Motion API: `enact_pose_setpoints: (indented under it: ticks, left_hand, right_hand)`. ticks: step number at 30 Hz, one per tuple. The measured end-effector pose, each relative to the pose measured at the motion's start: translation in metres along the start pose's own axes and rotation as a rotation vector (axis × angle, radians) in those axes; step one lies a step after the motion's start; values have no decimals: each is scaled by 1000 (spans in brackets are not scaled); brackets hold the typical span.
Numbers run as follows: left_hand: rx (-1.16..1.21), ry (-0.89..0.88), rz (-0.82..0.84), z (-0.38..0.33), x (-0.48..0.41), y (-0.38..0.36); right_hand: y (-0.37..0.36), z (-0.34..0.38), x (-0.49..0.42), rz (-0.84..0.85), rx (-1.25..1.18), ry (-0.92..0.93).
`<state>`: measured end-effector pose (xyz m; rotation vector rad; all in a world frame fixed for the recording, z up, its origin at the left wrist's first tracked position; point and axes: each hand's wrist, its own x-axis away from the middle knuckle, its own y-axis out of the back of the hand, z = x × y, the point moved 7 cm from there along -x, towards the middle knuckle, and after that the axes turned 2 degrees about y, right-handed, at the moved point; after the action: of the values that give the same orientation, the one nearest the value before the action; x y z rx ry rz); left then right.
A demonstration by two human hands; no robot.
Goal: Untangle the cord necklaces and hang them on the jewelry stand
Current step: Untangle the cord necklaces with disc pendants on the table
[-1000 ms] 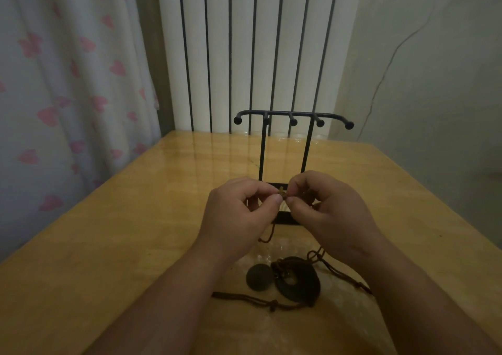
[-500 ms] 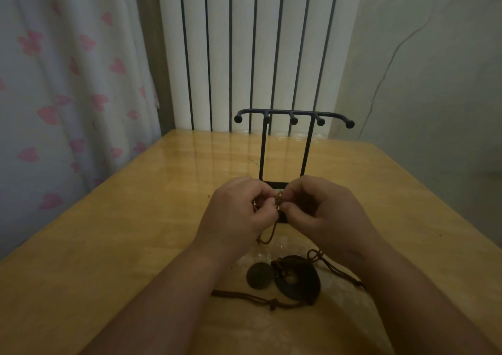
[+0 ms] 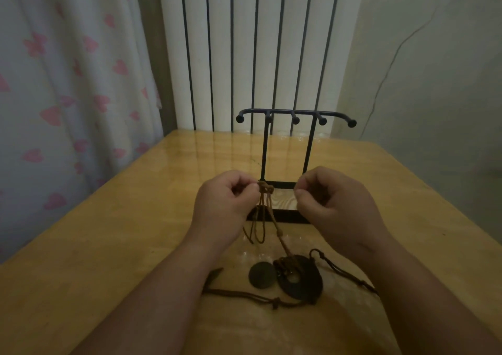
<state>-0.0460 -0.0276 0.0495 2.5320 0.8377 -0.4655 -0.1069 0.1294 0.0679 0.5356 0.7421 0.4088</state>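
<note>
The knot of a brown cord (image 3: 263,187) is pinched by the left hand (image 3: 222,208). The right hand (image 3: 336,208) is curled nearby; what it holds cannot be told. The necklaces (image 3: 307,286) are seen on the worktop (image 3: 108,246), and the stand (image 3: 295,121) is bare. Untangling seems underway; next the knot should be pulled loose.

Your left hand (image 3: 222,205) and your right hand (image 3: 336,208) are both bare, broad across the back, with short, thick fingers and rounded knuckles. The dim light leaves the nails too blurred to make out. Your left forearm (image 3: 163,300) and your right forearm (image 3: 421,300) are bare from the wrists to the bottom edge of the view, stout and smooth, and they widen steadily toward you. A faint crease crosses your right wrist where hand meets arm, and whatever clothing you wear higher up lies outside the view.
</note>
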Motion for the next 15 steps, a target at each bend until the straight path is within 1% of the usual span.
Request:
enact_pose_setpoints:
  ticks: [5,9,12,15]
  left_hand:
    - [-35,-51,46,-2,3,-9]
    - [-51,-70,78,-6,4,-13]
    - [-17,-34,100,-5,5,-15]
    - [48,42,118,-1,4,-17]
  right_hand:
    - [-10,-4,0,18,-87,-33]
    - [-16,-7,0,74,-10,-38]
    - [-14,-8,-1,45,-1,-50]
    - [-12,-9,-1,4,-146,-103]
